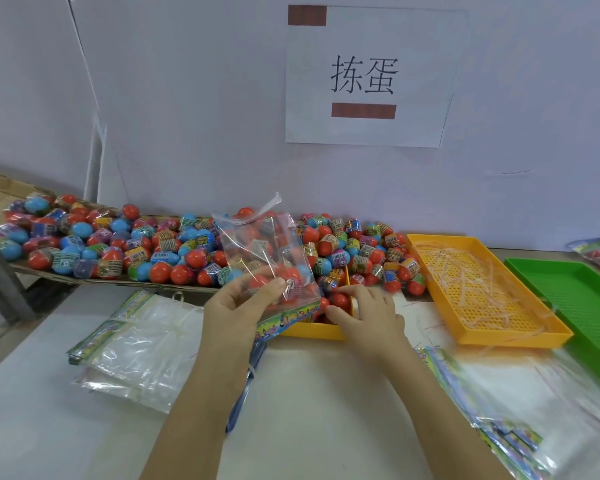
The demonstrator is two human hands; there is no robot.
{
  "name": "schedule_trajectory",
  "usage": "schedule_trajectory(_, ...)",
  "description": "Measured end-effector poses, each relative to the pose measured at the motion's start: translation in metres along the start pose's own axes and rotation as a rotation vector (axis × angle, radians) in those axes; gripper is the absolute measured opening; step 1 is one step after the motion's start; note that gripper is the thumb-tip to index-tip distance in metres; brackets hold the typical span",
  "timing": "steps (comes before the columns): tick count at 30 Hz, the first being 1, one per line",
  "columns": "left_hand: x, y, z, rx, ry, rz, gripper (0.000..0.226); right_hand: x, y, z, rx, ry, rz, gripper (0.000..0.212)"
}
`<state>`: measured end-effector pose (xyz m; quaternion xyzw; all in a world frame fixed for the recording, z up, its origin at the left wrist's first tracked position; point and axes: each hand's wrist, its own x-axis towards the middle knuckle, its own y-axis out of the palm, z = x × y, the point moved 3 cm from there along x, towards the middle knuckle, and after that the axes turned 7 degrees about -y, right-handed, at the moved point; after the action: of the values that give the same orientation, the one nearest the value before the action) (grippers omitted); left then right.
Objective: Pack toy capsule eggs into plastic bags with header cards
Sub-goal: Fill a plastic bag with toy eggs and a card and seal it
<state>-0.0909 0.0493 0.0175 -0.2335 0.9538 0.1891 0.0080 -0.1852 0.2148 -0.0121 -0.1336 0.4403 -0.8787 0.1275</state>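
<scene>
One bag (pixel 271 258) stood at frame centre, mouth up; left hand (pixel 236 306) pinched it just above the header card (pixel 288 320); right hand (pixel 368 313) curled round a red egg (pixel 339 301) in the small orange tray (pixel 312 330). Filling step, I'd judge; next move needed that egg lifted into the mouth.

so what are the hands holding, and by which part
The left hand pinches the plastic bag near its printed card end. The right hand touches eggs in the small orange tray; grip unclear.

Left hand (pixel 236 310) around clear bag (pixel 267 247); right hand (pixel 371 313) around red egg (pixel 340 300) in orange tray (pixel 312 331)
</scene>
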Motion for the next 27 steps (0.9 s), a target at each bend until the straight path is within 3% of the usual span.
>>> schedule_trajectory(4,-0.002,0.005,0.000,0.068,0.030,0.075,0.019,0.003,-0.003,0.002,0.253,0.048,-0.105,0.029)
schedule_trajectory(10,-0.003,0.008,0.003,0.123,0.013,0.103,0.027,0.002,-0.008,0.001,0.479,0.020,-0.200,0.024)
schedule_trajectory(15,-0.007,0.011,0.002,0.289,0.098,0.124,0.031,-0.012,-0.045,0.014,0.760,-0.142,-0.539,0.033)
schedule_trajectory(18,-0.013,0.015,0.004,0.423,0.171,0.137,0.034,-0.026,-0.071,0.025,0.921,-0.305,-0.617,0.033)
schedule_trajectory(22,-0.020,0.022,0.007,0.584,0.244,0.183,0.040,-0.042,-0.087,0.039,0.762,-0.445,-0.595,0.023)
schedule_trajectory(27,-0.026,0.026,0.008,0.662,0.316,0.195,0.051,-0.046,-0.090,0.042,0.507,-0.453,-0.557,0.032)
